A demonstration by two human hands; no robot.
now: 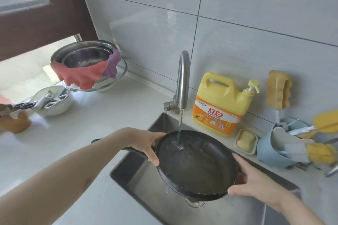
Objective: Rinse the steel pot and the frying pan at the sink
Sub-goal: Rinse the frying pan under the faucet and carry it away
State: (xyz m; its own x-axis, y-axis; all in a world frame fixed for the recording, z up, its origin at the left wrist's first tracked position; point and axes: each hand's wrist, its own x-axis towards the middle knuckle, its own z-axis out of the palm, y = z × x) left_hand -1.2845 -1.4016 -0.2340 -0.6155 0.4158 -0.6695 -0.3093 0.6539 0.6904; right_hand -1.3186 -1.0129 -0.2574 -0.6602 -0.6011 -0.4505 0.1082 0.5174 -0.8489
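Note:
A dark frying pan (pixel 197 164) is held tilted over the steel sink (pixel 139 175). Water runs from the curved faucet (pixel 182 78) onto the pan's far inner side. My left hand (pixel 146 142) grips the pan's left rim, where the black handle joins it. My right hand (pixel 254 181) grips the near right rim, with the thumb on the pan's edge. The steel pot (pixel 82 56) stands at the back left of the counter, stacked in other bowls, with red and purple cloths draped over its rim.
A yellow detergent jug (pixel 221 102) stands behind the sink, a soap dish (pixel 247 140) beside it. A blue caddy (pixel 274 144) with yellow brushes sits at the right. A white bowl (pixel 53 102) with scissors and utensils lies on the left counter.

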